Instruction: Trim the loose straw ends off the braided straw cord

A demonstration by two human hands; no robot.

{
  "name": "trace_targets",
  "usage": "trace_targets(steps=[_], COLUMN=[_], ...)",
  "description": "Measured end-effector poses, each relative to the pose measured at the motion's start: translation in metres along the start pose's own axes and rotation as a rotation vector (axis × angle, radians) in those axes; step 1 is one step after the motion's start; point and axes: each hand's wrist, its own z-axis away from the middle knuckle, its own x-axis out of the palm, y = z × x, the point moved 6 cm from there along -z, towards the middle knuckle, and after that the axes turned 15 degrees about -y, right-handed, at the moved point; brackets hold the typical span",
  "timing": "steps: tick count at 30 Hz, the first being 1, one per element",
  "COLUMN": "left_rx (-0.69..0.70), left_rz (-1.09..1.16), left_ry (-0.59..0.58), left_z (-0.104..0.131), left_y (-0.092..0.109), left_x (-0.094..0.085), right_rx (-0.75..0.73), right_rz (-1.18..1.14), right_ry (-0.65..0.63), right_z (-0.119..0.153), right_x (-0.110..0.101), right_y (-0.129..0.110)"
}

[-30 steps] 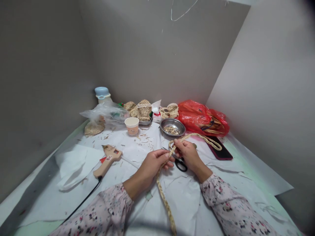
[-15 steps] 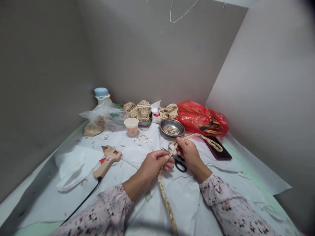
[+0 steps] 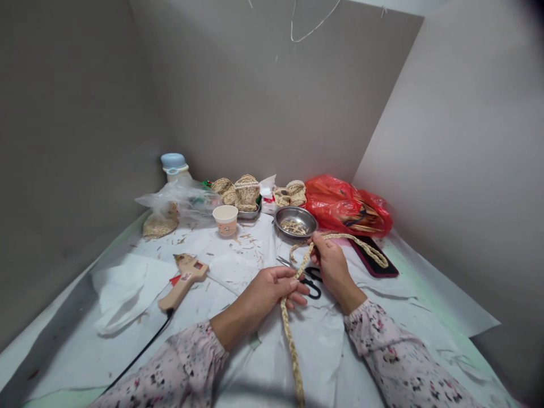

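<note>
A long braided straw cord [image 3: 290,343] runs from the near edge of the table up through both hands. My left hand [image 3: 278,289] pinches it between thumb and fingers near the middle. Farther up, my right hand [image 3: 329,260] grips the same cord, and its far part loops away to the right, over a phone [image 3: 380,265]. Under the cord, between my hands, lies a pair of scissors [image 3: 313,289] with black handles, partly hidden by my fingers. A short end of cord curls just left of my right hand.
A glue gun [image 3: 182,283] with a black cable lies at left near crumpled white paper [image 3: 123,294]. Behind are a paper cup [image 3: 226,220], a metal bowl [image 3: 296,214] with straw bits, woven straw pieces [image 3: 247,192], a red plastic bag [image 3: 331,198] and a blue-lidded bottle [image 3: 173,164].
Both hands have shifted slightly right with the cord. My left hand has also come a little nearer, its fingers less curled. More of the scissors shows between the hands.
</note>
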Motion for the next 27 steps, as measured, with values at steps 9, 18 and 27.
trace_targets(steps=[9, 18, 27], left_rx=[0.018, 0.081, 0.155], left_rz=[0.091, 0.033, 0.037], left_ry=[0.011, 0.123, 0.191], left_z=[0.002, 0.0, 0.002], left_y=[0.003, 0.005, 0.01], left_x=[-0.002, -0.016, -0.023], right_rx=[-0.033, 0.063, 0.107], right_rz=[-0.074, -0.077, -0.052], right_ry=[0.02, -0.31, -0.381], right_z=[-0.003, 0.006, 0.006], right_x=[-0.007, 0.022, 0.026], right_y=[-0.001, 0.0, 0.007])
